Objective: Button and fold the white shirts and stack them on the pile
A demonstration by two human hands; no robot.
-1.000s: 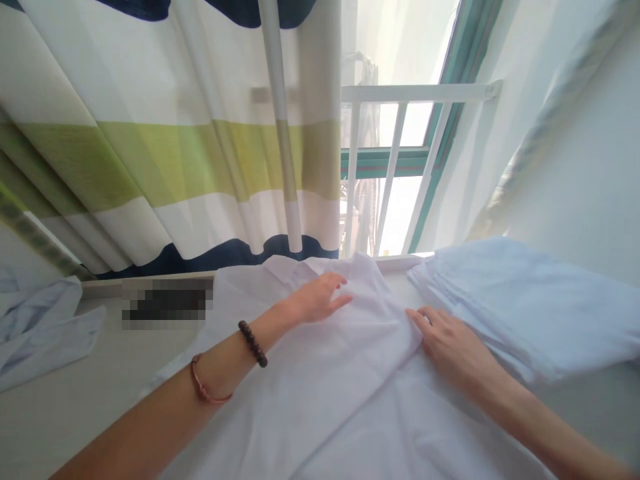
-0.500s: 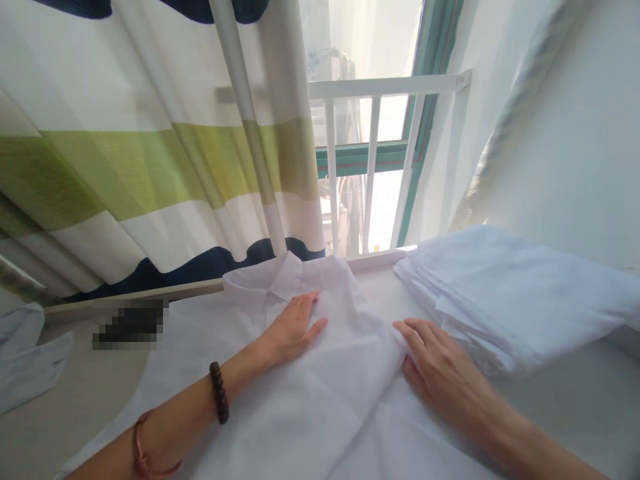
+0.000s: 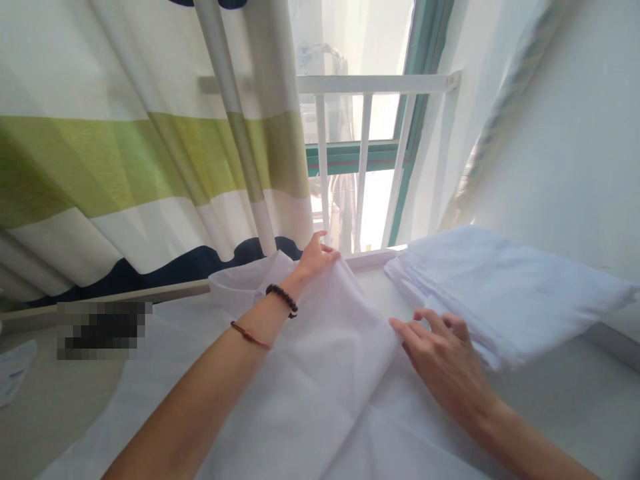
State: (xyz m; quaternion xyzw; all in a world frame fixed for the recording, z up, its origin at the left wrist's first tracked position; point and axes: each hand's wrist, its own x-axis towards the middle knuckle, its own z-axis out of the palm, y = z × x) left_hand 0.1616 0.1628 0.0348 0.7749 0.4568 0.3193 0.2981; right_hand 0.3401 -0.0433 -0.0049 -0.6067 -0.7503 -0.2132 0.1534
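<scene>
A white collared shirt (image 3: pixel 310 373) lies spread over the pale surface, its collar (image 3: pixel 245 277) at the far edge. My left hand (image 3: pixel 317 257) reaches to the far edge beside the collar, with its fingers closed on the shirt's far corner; part of the grip is hidden. A dark bead bracelet and a thin reddish band circle that wrist and forearm. At the shirt's folded right edge, my right hand (image 3: pixel 440 353) pinches the fabric between thumb and forefinger, the other fingers curled. Close to its right lies a stack of folded white cloth (image 3: pixel 500 293).
A white railing (image 3: pixel 375 85) stands before the window past the far edge. On the left hangs a white, green and navy curtain (image 3: pixel 115 160). A blurred dark object (image 3: pixel 107 330) and a bit of white material (image 3: pixel 15 373) lie at left.
My left hand has moved from flat on the shirt below the collar to its far corner. My right hand stays by the right edge, its fingers now more curled. The view has shifted slightly.
</scene>
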